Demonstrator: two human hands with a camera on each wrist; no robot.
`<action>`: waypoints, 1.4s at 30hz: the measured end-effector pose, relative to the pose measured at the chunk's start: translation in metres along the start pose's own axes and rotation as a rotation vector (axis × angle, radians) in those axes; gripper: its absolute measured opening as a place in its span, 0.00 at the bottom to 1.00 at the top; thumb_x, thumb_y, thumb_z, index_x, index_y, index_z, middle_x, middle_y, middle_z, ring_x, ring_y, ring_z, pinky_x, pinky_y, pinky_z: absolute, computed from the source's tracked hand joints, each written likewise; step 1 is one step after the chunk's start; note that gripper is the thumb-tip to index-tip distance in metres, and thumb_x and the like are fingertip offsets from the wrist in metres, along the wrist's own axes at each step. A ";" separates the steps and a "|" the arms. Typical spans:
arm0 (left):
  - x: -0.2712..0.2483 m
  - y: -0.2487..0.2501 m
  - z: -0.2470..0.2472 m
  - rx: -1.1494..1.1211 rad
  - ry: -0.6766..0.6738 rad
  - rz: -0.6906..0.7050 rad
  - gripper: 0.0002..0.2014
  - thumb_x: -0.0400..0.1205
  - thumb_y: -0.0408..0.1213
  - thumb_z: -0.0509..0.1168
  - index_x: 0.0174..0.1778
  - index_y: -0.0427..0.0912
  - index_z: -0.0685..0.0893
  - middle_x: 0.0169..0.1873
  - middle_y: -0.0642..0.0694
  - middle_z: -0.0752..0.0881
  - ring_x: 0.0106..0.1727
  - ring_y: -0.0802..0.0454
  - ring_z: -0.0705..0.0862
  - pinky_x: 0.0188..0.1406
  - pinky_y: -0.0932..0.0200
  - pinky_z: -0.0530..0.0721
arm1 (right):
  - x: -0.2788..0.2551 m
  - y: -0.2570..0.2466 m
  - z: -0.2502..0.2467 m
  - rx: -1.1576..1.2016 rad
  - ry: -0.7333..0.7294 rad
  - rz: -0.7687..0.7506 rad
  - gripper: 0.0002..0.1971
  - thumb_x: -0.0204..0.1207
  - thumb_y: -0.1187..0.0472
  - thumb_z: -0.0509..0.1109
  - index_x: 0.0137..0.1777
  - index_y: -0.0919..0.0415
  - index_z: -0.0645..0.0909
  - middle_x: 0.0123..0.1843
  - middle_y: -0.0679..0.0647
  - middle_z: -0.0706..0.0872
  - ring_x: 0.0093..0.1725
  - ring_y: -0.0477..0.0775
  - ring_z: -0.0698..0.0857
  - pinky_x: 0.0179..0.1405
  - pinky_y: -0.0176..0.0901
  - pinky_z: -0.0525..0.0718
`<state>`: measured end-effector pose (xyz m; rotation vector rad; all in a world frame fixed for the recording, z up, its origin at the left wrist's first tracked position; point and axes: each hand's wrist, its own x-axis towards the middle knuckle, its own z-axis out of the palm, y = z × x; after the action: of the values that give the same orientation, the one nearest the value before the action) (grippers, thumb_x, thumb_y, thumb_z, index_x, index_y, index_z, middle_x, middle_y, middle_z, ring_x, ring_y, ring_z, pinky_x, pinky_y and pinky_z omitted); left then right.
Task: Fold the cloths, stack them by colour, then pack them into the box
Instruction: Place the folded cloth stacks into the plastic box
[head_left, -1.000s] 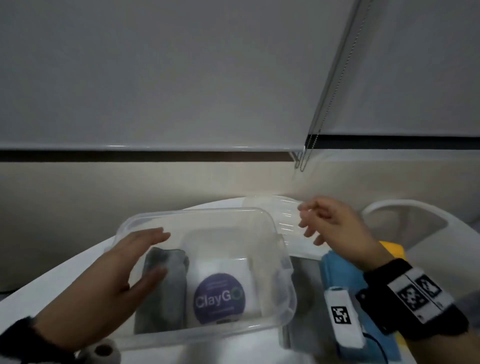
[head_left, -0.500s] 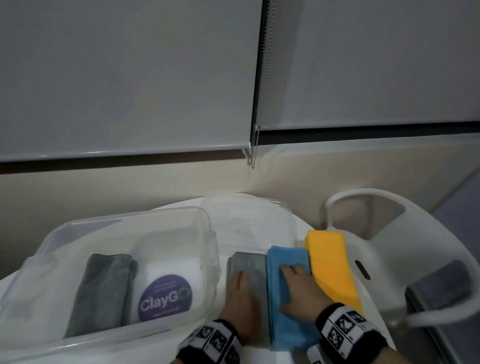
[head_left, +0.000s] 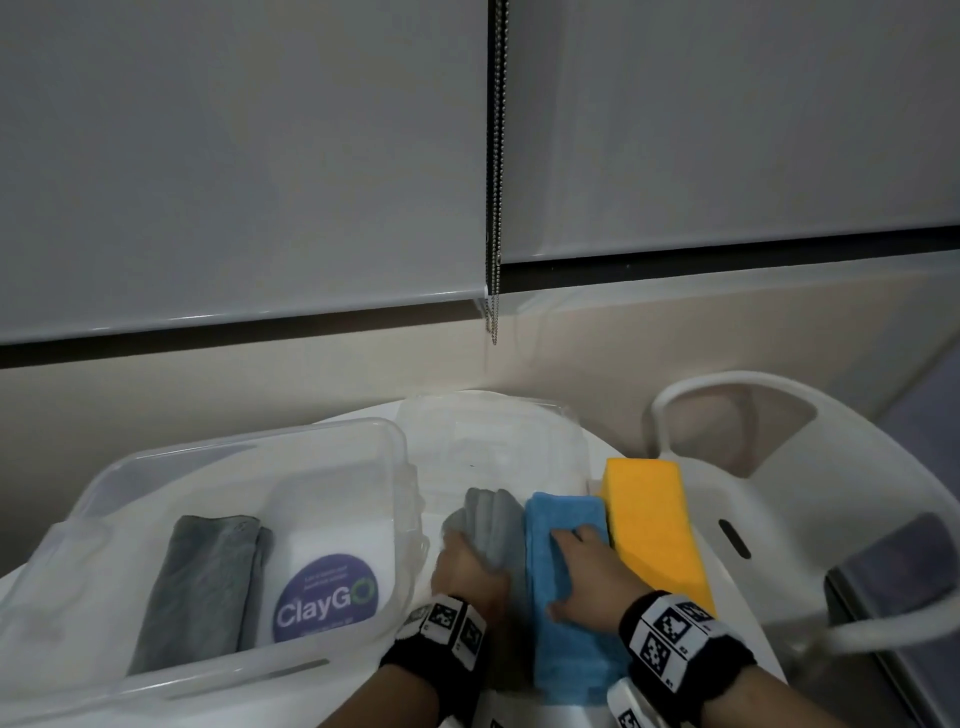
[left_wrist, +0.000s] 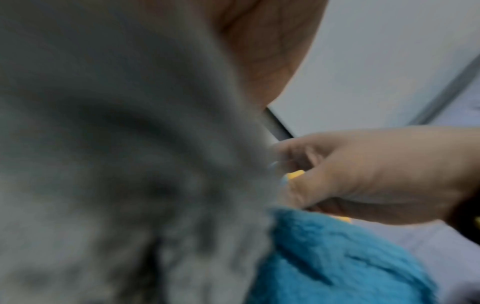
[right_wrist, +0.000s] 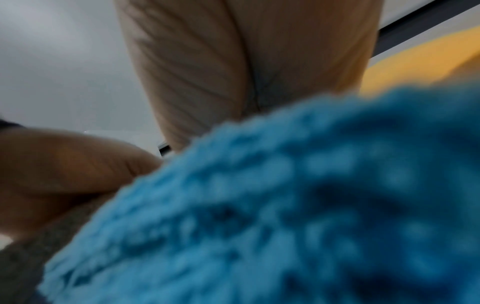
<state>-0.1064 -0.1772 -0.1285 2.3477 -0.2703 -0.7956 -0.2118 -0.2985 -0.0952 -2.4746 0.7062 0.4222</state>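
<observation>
box (head_left: 249, 457): clear glossy plastic | blue cloth (head_left: 566, 587): fuzzy terry | chair (head_left: 831, 499): smooth white plastic

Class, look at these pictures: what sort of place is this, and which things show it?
Probably an indoor room, perhaps an office or home: roller blinds with a bead chain cover a window, and a white table stands beside a white chair.

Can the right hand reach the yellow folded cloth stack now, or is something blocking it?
Probably yes. The right hand rests on the blue folded cloth stack, and the yellow folded cloth stack lies directly beside it on the outer side, its top uncovered. Nothing visible stands between them.
</observation>
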 end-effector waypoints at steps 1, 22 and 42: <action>-0.006 0.006 -0.002 0.061 0.045 0.068 0.28 0.75 0.36 0.67 0.71 0.40 0.64 0.60 0.41 0.77 0.61 0.42 0.80 0.59 0.55 0.80 | 0.000 0.000 0.000 -0.002 0.000 -0.007 0.43 0.67 0.50 0.78 0.78 0.56 0.60 0.71 0.54 0.65 0.70 0.56 0.72 0.70 0.43 0.74; -0.108 0.023 -0.192 -0.513 0.040 0.651 0.40 0.81 0.33 0.66 0.81 0.55 0.48 0.58 0.62 0.78 0.53 0.77 0.81 0.47 0.81 0.77 | -0.047 -0.096 -0.074 0.813 0.238 -0.325 0.23 0.72 0.35 0.67 0.53 0.53 0.83 0.45 0.51 0.88 0.44 0.49 0.88 0.45 0.50 0.88; -0.031 -0.110 -0.357 0.215 -0.070 0.347 0.25 0.80 0.46 0.68 0.71 0.51 0.67 0.56 0.56 0.80 0.47 0.60 0.82 0.38 0.74 0.78 | 0.069 -0.324 0.009 0.510 -0.686 -0.250 0.18 0.76 0.67 0.72 0.65 0.57 0.78 0.57 0.55 0.86 0.51 0.56 0.87 0.37 0.43 0.90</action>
<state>0.0845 0.1009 0.0361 2.3756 -0.8050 -0.7059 0.0250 -0.0864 -0.0017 -1.7388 0.1784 0.8176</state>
